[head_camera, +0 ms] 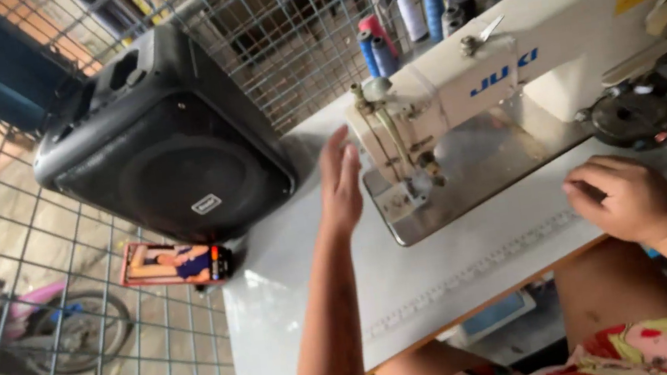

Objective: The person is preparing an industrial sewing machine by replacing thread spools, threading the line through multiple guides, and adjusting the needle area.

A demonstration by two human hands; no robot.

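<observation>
A cream sewing machine point(521, 54) stands on a white table point(297, 302). My left hand point(339, 182) is raised flat just left of the machine's needle end point(412, 173), fingers extended, holding nothing. My right hand point(627, 198) rests on the table's front edge with fingers curled, right of the metal needle plate point(476, 174). I cannot see anything held in it. A dark handwheel-like disc point(630, 117) sits behind that hand.
A black speaker point(162, 141) sits at the table's far left corner. A phone point(177, 263) with a lit screen leans beside it. Thread spools point(415, 20) stand behind the machine. Wire mesh fencing point(44, 316) surrounds the left side, with a bicycle point(37, 330) beyond.
</observation>
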